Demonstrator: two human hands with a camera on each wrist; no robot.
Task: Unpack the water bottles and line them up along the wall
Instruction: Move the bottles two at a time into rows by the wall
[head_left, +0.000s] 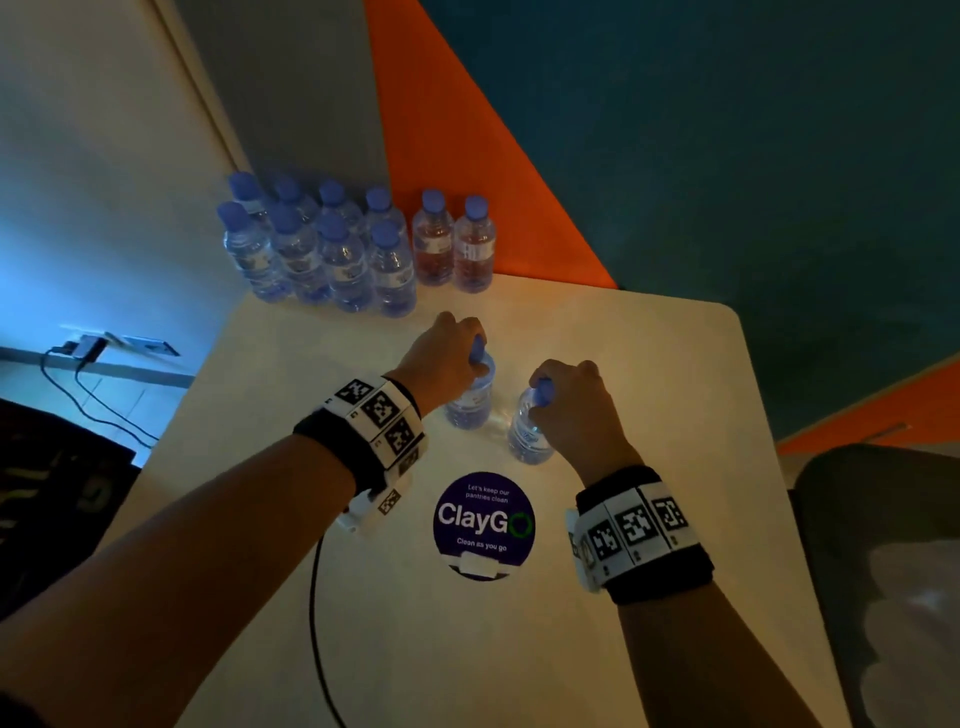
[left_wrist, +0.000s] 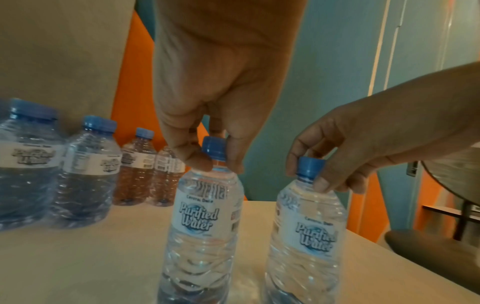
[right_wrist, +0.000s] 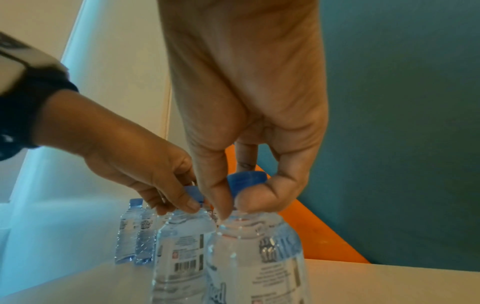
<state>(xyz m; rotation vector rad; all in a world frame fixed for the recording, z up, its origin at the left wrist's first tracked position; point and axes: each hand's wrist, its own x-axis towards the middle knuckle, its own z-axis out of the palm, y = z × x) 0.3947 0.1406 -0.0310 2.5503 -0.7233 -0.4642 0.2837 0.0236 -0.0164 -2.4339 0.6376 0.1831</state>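
Note:
Two clear water bottles with blue caps stand upright side by side in the middle of the white table (head_left: 649, 374). My left hand (head_left: 452, 353) pinches the neck and cap of the left bottle (head_left: 470, 405) (left_wrist: 205, 222) from above. My right hand (head_left: 571, 400) pinches the cap of the right bottle (head_left: 530, 431) (right_wrist: 257, 257) the same way. Both bottle bases appear to rest on the table. Several more bottles (head_left: 322, 249) stand grouped at the table's far left corner, and two single bottles (head_left: 454, 244) stand beside them against the orange wall.
A round purple "ClayGo" sticker (head_left: 484, 519) lies on the table near me. A black cable (head_left: 317, 623) trails off the near edge. The orange and teal wall (head_left: 675, 156) runs behind the table. A dark chair (head_left: 883, 571) stands at the right.

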